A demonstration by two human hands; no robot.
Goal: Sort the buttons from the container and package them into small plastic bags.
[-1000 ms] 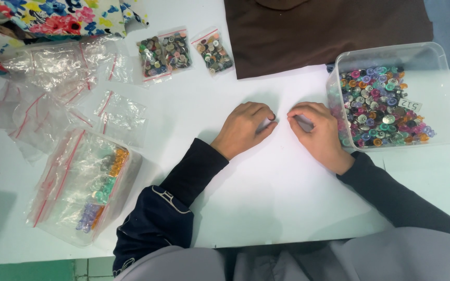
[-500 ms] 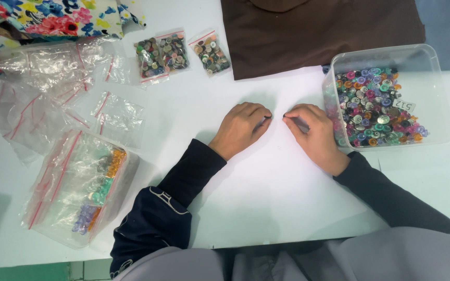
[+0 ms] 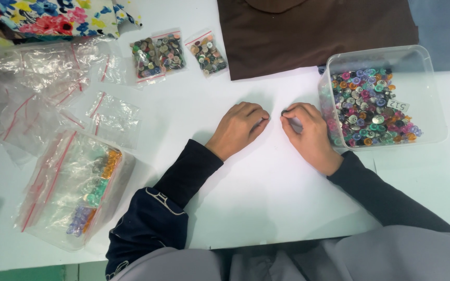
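The white table [image 3: 266,208] carries a clear tub [image 3: 433,104] of mixed buttons beside the right hand [image 3: 308,138], whose fingertips are pinched on a small dark button [image 3: 284,112]. The left hand [image 3: 238,127] is loosely curled, seemingly empty. The button could be flicked away if that pinch is loosened.

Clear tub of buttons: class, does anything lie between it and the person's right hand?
Nothing visible does. The right hand rests on the white table right beside the clear tub of buttons, its near wall next to the knuckles.
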